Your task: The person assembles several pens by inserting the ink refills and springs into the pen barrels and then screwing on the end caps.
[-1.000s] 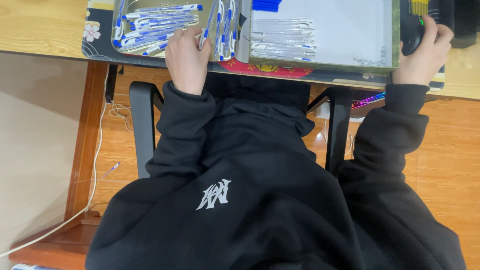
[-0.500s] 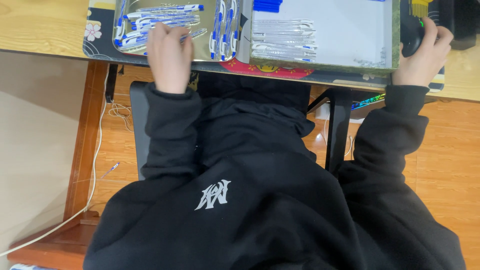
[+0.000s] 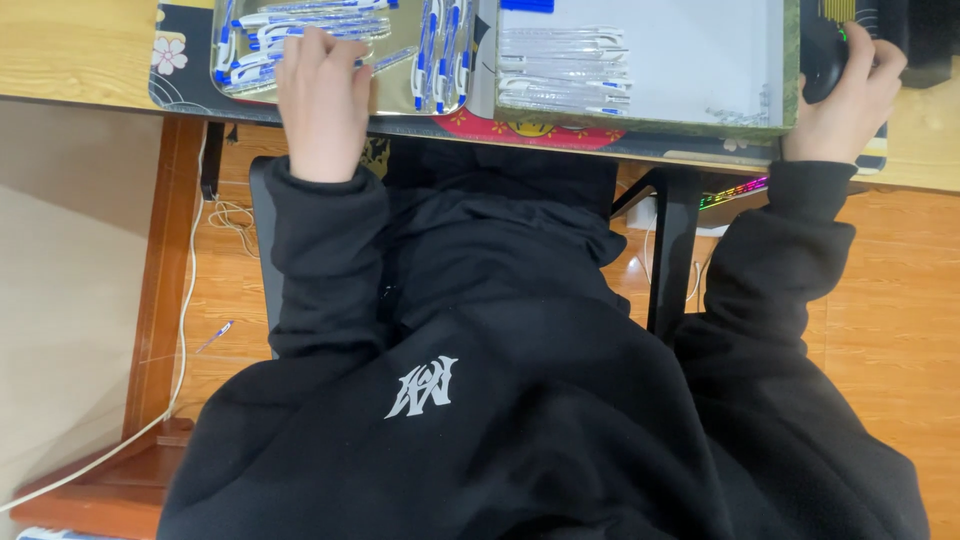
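Observation:
My left hand point(image 3: 322, 100) lies palm down in a shiny metal tray point(image 3: 400, 92), its fingers over a heap of blue-and-white pens point(image 3: 258, 40). Whether the fingers pinch a pen is hidden. More such pens point(image 3: 440, 50) stand in the tray's right part. To the right is a white box with a green rim point(image 3: 690, 122), holding a neat row of pens point(image 3: 565, 70). My right hand point(image 3: 850, 105) is far right, wrapped over a black mouse point(image 3: 820, 65).
A dark patterned mat point(image 3: 180, 85) covers the wooden desk point(image 3: 70, 50) under the tray and box. Below are my black sweatshirt, a black frame leg point(image 3: 672, 250), a white cable point(image 3: 182, 320) and a pen on the wooden floor point(image 3: 215, 335).
My left hand has slid left across the tray, from its middle to the left heap of pens. My right hand has stayed on the mouse.

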